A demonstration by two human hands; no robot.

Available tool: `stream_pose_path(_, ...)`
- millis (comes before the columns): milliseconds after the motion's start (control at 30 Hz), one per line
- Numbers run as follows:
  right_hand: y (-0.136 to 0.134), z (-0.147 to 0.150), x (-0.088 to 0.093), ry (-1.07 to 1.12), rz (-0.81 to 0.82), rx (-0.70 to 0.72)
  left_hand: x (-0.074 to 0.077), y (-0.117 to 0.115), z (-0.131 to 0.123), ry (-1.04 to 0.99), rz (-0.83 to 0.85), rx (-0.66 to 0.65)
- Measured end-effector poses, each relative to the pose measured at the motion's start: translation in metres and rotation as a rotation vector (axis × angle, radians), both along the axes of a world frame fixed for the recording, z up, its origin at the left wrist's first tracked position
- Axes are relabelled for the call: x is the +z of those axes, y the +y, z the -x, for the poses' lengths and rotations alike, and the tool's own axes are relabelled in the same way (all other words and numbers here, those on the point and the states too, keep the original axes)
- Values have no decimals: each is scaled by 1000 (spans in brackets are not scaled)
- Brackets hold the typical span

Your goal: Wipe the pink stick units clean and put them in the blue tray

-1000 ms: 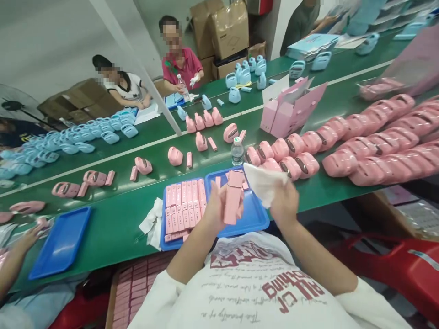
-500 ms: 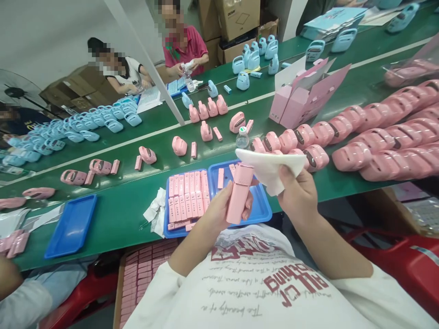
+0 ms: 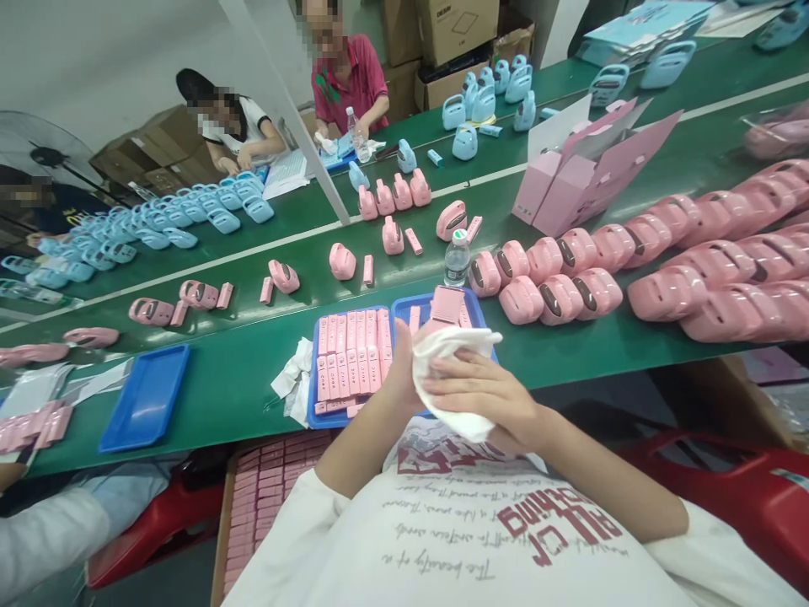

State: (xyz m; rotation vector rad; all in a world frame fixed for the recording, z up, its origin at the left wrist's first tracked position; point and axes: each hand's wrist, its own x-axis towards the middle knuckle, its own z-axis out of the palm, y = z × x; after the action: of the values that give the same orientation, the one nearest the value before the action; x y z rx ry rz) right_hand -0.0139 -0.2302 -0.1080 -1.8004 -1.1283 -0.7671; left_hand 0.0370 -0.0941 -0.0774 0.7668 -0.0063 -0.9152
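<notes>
Head view: left hand [image 3: 399,367] clamps pink case [image 3: 447,304], right hand [image 3: 490,394] presses white cloth [image 3: 447,343] on; hard rubbing could slip case loose.

The right fingers [image 3: 456,389] now wrap the white cloth [image 3: 463,424] over the pink piece [image 3: 447,304].

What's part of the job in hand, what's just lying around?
Job in hand: pink piece in the left hand; white cloth in the right hand; likely the blue tray of lined-up pink pieces.
Seemingly lying around: clear bottle; crumpled white tissue; open pink box.
</notes>
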Motion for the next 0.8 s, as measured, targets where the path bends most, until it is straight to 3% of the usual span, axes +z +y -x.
stream_pose_path(67,-6,6,-4,248,-314,12,-5,3,-1,-124,85,-59)
stream_pose_path(200,-28,-5,-8,701,-1313,-239,-10,5,-2,-195,305,-93)
stream_pose_path(233,-33,-10,-7,765,-1457,-305,-10,5,-2,-174,294,-56)
stream_pose_path(300,-37,-19,-5,825,-1581,-357,-10,5,-2,-156,229,12)
stream_pose_path(433,-22,-21,-2,693,-1490,-348,-12,1,-2,-155,136,54)
stream_pose_path(500,-5,-16,-5,634,-1346,-385,-14,-3,-1,-125,49,49)
stream_pose_path(567,11,-10,-10,523,-996,-439,-15,-6,0,-102,-65,71)
stream_pose_path(667,26,-3,-18,189,-305,-384,-15,-5,0,-74,-99,171)
stream_pose_path(733,29,-3,-22,20,-90,-330,-18,-1,-1,-72,-21,169)
stream_pose_path(800,28,-6,-24,-25,-45,-309,-23,2,-3,-96,35,138)
